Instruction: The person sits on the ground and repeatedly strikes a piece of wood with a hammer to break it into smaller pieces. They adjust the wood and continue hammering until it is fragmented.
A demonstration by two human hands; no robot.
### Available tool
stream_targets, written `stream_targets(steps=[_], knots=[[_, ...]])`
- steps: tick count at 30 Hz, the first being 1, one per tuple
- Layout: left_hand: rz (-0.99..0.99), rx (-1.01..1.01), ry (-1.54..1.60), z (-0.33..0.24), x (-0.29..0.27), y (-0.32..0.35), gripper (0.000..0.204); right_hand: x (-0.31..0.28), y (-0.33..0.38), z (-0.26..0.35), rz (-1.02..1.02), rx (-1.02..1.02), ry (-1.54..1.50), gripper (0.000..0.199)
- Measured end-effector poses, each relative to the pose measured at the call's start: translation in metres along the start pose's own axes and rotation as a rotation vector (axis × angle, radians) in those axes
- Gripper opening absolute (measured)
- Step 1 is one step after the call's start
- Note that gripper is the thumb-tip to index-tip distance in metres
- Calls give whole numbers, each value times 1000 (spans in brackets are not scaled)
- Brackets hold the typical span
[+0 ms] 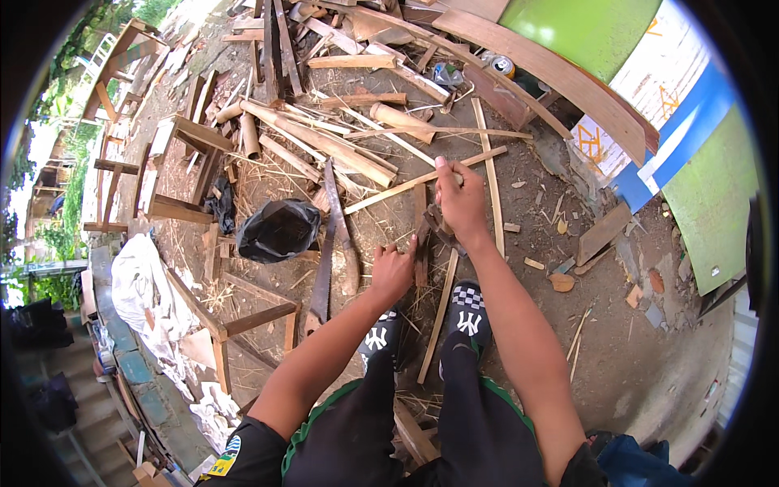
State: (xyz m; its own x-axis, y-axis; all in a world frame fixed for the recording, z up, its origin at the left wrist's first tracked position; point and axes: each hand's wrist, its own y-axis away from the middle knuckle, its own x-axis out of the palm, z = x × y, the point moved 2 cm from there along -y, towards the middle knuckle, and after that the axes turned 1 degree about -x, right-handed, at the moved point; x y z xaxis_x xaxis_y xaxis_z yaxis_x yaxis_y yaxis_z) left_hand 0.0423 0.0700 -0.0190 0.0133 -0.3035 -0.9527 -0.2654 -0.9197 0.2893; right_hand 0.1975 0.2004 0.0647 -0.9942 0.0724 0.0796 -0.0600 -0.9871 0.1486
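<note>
One view here, from the head, and the right hand [461, 203] is the higher of the pair: its fingers are curled tight, closed round a pale handle-like piece [459, 178], most of it hidden by the fist. Just under that fist sits a dark curved thing [439, 226], too covered to name for certain, right beside an upright-looking dark wooden block [421, 258] on the ground. And there's the left hand [393, 269], lower and over to the left, knuckles up, fingers partly bent, the index reaching to the block's left edge; whether it grips anything I cannot tell. That block lies between the two hands, ahead of the checkered dark shoes [468, 299]. Look just beyond: a thin pale strip [389, 191] slants across the ground behind the block, a second strip [490, 191] runs lengthwise past the right wrist, and a third strip [439, 321] lies between the feet. To the left of the left hand, a long handsaw [322, 272] rests beside a brown length of wood [349, 264], with a black container [258, 235] next along, its mouth facing up. Farther out, split bamboo [341, 154] is heaped on the littered dirt, and a drink can [501, 65] lies near the top right, by a long curved board [544, 69].
</note>
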Motion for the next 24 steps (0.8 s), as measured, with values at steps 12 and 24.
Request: stream_targets(steps=[12, 24], knots=[[-140, -34, 335, 14, 19, 5, 67, 39, -24, 0, -46, -28, 191, 41], [-190, -78, 433, 14, 29, 8, 66, 61, -59, -5, -370, 129, 218, 42]])
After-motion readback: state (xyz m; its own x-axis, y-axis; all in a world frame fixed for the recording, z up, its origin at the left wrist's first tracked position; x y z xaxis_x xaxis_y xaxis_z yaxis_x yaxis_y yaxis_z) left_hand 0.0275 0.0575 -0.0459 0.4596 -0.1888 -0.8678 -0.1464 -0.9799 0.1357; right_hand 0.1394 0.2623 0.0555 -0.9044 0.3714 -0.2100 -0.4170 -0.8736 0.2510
